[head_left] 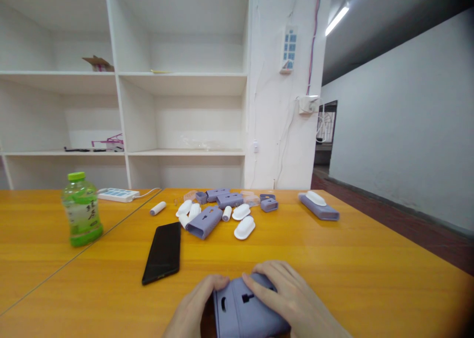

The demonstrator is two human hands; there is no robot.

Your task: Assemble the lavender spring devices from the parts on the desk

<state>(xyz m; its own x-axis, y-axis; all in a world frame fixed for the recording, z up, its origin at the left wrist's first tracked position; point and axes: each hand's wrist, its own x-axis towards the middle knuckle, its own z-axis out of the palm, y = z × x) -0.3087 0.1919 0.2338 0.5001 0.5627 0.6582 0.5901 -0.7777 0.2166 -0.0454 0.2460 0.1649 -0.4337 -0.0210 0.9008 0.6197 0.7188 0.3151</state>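
Observation:
A purple-grey plastic housing (237,311) with dark cut-out slots lies at the table's near edge, between both my hands. My left hand (192,306) grips its left side, the thumb and fingers along the top edge. Over the right part curls my right hand (291,298), its fingers closed round the far and upper side. The housing's lower end runs out of the frame. Beyond the hands lie a similar purple-grey housing (205,223), white oval caps (245,228) and a small white cylinder (227,213).
A black phone (163,253) lies left of my hands. Further left stands a green bottle (82,212), with a white power strip (118,194) behind it. Another purple-grey housing with a white cap (319,207) sits at the table's right. White shelves (183,76) rise behind the table.

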